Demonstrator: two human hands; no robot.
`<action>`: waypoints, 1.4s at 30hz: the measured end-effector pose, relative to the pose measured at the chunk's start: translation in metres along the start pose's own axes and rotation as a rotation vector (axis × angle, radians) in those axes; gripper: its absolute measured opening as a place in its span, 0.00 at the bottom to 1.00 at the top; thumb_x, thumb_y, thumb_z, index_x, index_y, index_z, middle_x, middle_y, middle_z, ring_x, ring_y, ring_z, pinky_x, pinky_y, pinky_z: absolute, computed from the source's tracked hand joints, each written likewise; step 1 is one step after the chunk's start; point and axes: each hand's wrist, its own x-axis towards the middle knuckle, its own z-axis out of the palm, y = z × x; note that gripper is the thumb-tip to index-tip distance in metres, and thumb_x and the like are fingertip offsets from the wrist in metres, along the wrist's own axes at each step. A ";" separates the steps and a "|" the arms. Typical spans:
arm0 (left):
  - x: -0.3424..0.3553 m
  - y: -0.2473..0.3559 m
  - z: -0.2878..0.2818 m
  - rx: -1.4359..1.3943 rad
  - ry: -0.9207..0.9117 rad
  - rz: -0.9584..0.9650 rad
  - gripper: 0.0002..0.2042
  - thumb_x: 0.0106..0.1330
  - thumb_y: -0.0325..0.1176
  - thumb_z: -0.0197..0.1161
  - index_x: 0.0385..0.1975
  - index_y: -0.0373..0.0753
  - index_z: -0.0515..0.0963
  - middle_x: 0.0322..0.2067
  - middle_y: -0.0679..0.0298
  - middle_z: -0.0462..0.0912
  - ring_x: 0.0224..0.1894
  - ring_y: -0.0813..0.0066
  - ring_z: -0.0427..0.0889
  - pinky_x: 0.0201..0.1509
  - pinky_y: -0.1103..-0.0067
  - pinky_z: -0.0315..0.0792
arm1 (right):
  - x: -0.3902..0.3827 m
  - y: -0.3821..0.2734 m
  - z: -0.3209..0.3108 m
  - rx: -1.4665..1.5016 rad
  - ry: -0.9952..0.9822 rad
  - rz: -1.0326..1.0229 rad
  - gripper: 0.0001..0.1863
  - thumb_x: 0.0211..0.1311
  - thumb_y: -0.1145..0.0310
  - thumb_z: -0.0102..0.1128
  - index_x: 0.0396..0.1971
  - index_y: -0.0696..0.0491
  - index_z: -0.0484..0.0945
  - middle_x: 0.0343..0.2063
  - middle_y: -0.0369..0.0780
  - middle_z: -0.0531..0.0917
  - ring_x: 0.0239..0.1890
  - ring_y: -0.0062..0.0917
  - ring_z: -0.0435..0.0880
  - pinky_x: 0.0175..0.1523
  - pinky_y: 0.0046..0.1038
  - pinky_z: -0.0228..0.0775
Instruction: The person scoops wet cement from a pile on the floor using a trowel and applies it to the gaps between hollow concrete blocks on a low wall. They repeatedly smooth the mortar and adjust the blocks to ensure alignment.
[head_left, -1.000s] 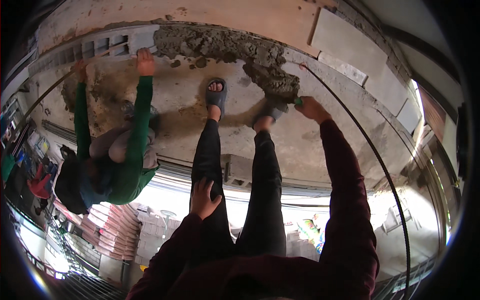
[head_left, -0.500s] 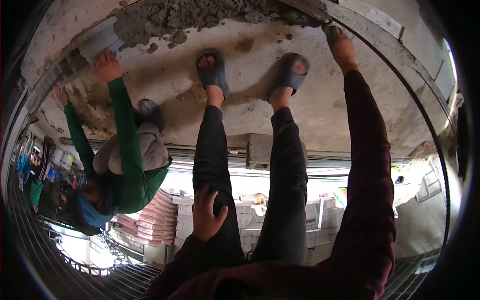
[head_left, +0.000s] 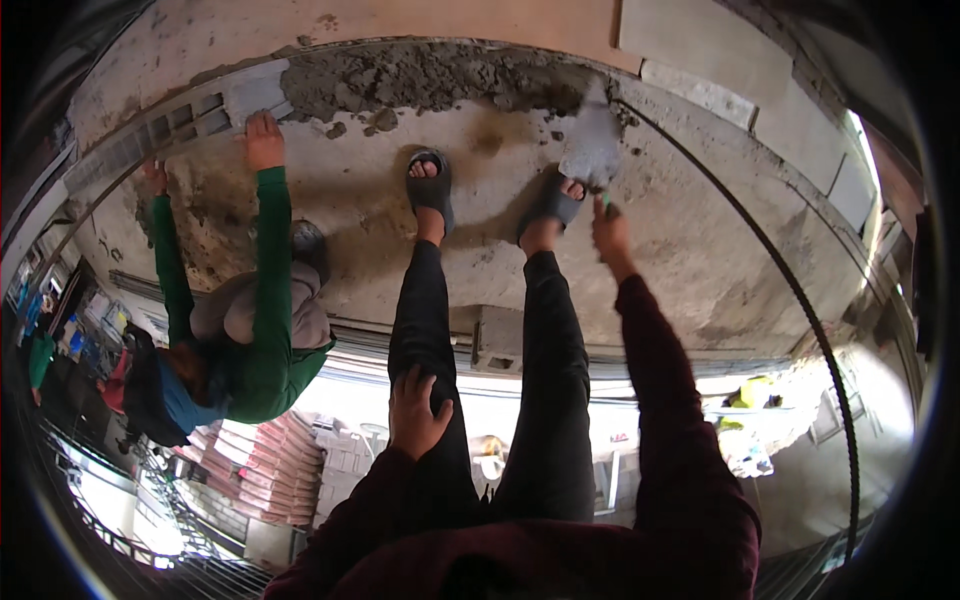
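Note:
A trowel [head_left: 592,150] with a pale metal blade and a green handle is in my right hand [head_left: 611,232], whose fingers are wrapped round the handle. The blade, slightly blurred, is beside my right slipper, at the right end of a strip of wet grey mortar [head_left: 430,80]. My left hand [head_left: 418,412] lies on my left knee with its fingers spread and holds nothing. At the left end of the mortar is a grey block [head_left: 262,90], with a co-worker's hand [head_left: 264,142] on its near edge.
The co-worker [head_left: 270,330], in green sleeves, squats at my left. A dark ribbed bar or cable [head_left: 760,245] curves down the right side. Behind my legs are a block [head_left: 497,338] by the ledge, stacked reddish tiles [head_left: 265,470] and grey blocks [head_left: 345,465]. Mortar crumbs dot the concrete floor [head_left: 370,230].
My right hand has drawn the trowel back from the mortar's far right end toward my right foot, and the blade now shows. My left hand stays on the knee. The view has shifted.

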 end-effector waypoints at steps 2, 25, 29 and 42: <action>-0.003 0.003 0.002 0.006 0.020 -0.013 0.26 0.51 0.40 0.67 0.51 0.40 0.70 0.58 0.47 0.66 0.58 0.44 0.65 0.55 0.56 0.66 | -0.015 -0.022 0.053 0.267 -0.038 0.128 0.23 0.66 0.45 0.49 0.31 0.54 0.73 0.18 0.42 0.78 0.19 0.38 0.77 0.23 0.38 0.66; -0.004 -0.063 -0.032 -0.358 0.207 -0.184 0.22 0.52 0.40 0.64 0.45 0.35 0.73 0.51 0.50 0.71 0.54 0.49 0.70 0.53 0.59 0.68 | -0.056 -0.239 0.196 0.742 -0.461 0.544 0.28 0.68 0.41 0.34 0.14 0.46 0.62 0.09 0.36 0.64 0.09 0.28 0.65 0.14 0.33 0.53; -0.016 -0.087 -0.047 -0.420 0.379 -0.185 0.21 0.51 0.39 0.64 0.44 0.36 0.75 0.49 0.50 0.72 0.53 0.51 0.70 0.53 0.59 0.68 | -0.117 -0.253 0.206 0.620 -0.444 0.421 0.19 0.68 0.49 0.44 0.23 0.48 0.65 0.10 0.34 0.65 0.10 0.25 0.66 0.14 0.29 0.56; -0.021 -0.129 -0.064 -0.717 0.225 -0.377 0.22 0.56 0.44 0.56 0.47 0.37 0.74 0.47 0.52 0.73 0.53 0.53 0.72 0.53 0.58 0.69 | -0.228 -0.354 0.044 -0.604 -0.664 -0.100 0.30 0.69 0.43 0.39 0.15 0.51 0.71 0.10 0.36 0.70 0.13 0.23 0.70 0.21 0.30 0.62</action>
